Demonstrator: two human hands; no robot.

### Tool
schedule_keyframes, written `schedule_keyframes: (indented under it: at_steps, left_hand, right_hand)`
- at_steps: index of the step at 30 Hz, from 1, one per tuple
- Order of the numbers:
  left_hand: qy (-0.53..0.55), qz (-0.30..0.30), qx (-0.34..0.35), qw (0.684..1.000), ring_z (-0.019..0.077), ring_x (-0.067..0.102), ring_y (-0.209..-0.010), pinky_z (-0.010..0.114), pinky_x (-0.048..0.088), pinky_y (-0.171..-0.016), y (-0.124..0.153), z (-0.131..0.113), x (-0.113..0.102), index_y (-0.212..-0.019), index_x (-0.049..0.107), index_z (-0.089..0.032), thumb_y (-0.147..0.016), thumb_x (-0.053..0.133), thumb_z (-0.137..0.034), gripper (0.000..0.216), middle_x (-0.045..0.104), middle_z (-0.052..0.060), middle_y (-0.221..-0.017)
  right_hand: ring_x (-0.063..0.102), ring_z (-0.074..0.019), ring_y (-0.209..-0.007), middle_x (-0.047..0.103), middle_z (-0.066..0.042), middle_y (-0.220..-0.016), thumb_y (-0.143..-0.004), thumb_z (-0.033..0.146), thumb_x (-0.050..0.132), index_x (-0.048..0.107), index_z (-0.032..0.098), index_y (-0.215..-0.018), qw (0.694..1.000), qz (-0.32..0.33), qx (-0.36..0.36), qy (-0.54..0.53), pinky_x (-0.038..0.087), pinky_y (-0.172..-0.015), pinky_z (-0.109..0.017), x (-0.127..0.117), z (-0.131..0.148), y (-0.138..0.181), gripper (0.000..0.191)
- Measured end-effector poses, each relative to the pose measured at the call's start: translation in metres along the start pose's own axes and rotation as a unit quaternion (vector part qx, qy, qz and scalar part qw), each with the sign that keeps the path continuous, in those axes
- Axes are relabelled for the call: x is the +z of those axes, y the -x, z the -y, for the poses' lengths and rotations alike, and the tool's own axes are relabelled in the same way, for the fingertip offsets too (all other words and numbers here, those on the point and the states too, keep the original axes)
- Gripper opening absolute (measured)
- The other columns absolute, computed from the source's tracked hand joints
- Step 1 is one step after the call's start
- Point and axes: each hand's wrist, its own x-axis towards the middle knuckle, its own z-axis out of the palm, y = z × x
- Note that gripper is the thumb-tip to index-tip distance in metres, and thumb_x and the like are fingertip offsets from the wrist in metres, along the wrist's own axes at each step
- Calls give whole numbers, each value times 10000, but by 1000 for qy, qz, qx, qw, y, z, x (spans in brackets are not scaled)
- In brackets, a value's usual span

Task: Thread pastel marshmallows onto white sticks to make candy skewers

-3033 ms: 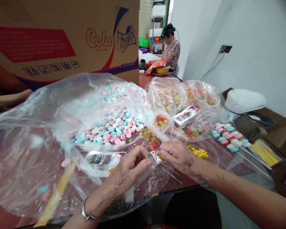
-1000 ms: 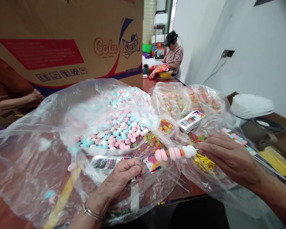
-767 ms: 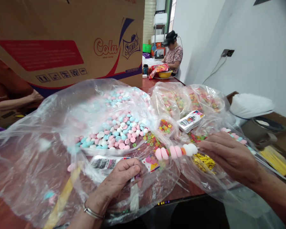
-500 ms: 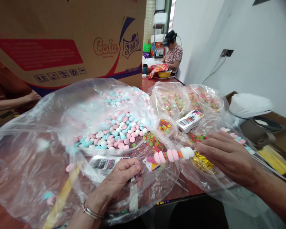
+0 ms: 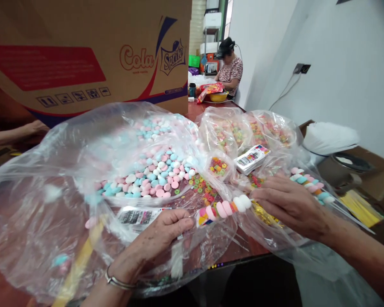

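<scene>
A candy skewer (image 5: 224, 209) of pink and white puffy sweets with small orange and green pieces between them lies slanted between my hands. My left hand (image 5: 169, 228) is closed in a pinch at its lower end, beside a colourful printed card (image 5: 205, 216). At the white end, the bent fingers of my right hand (image 5: 288, 204) are pressed together against the tip; its thumb is hidden. Below my left hand spreads a clear plastic bag (image 5: 147, 264). Loose pink, blue and white sweets (image 5: 160, 175) are heaped behind it, with small fruit-coloured rings (image 5: 201, 187) alongside.
A large cardboard box (image 5: 92, 25) stands at the back left. Bags of coloured rings (image 5: 240, 128), a stack of cards (image 5: 252, 158), gold twist ties (image 5: 265, 213) and finished-looking skewers (image 5: 310, 185) lie to the right. Another person (image 5: 230, 70) sits at the far end; someone's arm (image 5: 16, 132) shows at left.
The view has shifted slightly. My left hand has come closer to the sweets on the skewer, and the skewer tilts up more towards its white end. My right hand stays at that end.
</scene>
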Motion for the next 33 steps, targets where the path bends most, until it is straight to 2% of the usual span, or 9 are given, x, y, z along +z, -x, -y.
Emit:
schedule_keyframes:
  at_steps: [3,9,15,19,26,29,33]
  left_hand:
    - [-15,-7,12,1000,131,443,-656,248,313,-644,0,-1,0,-648,590,-157,-912,552,-402,363,557,-24,-648]
    - [-31,-12,6,999,117,419,-602,246,288,-585,-2,2,-10,-662,585,-155,-903,561,-436,371,534,-33,-616]
    - [-54,29,8,998,133,484,-667,250,328,-627,-6,7,-11,-709,596,-150,-898,570,-435,343,568,-19,-666]
    - [-54,45,2,998,133,486,-684,242,352,-647,-5,0,-7,-733,591,-160,-898,565,-427,315,560,-27,-684]
    - [-119,105,2,987,183,571,-816,255,405,-710,4,-20,6,-971,641,-204,-882,581,-441,261,646,4,-868]
    - [-54,120,-9,991,168,580,-760,253,422,-673,2,-21,17,-997,612,-203,-866,609,-380,220,649,-6,-845]
    - [35,132,-47,989,136,556,-609,230,388,-558,-6,-16,36,-963,583,-196,-827,631,-272,163,626,-30,-685]
  right_hand:
    - [545,-162,-783,640,-41,-840,-977,193,458,621,172,-965,999,24,16,-38,347,-733,-319,3,0,0,164]
    - [513,-161,-735,626,-31,-789,-966,202,485,639,187,-928,999,36,5,-19,315,-693,-320,0,-7,1,160]
    - [537,-170,-776,639,-43,-797,-970,195,469,649,186,-900,999,44,5,-28,335,-744,-339,3,-4,-1,193]
    - [539,-169,-770,641,-46,-795,-966,184,471,653,175,-912,998,39,5,-42,338,-732,-331,9,-1,-1,190]
    - [514,-164,-748,629,-38,-770,-960,172,474,656,168,-954,998,31,2,-58,328,-712,-316,10,0,-4,182]
    - [508,-161,-762,628,-32,-783,-963,170,471,651,176,-978,997,38,-12,-60,325,-733,-313,9,1,-7,181]
    - [480,-157,-737,587,-20,-741,-960,180,471,649,174,-918,996,36,-39,-73,319,-725,-304,20,4,-13,183]
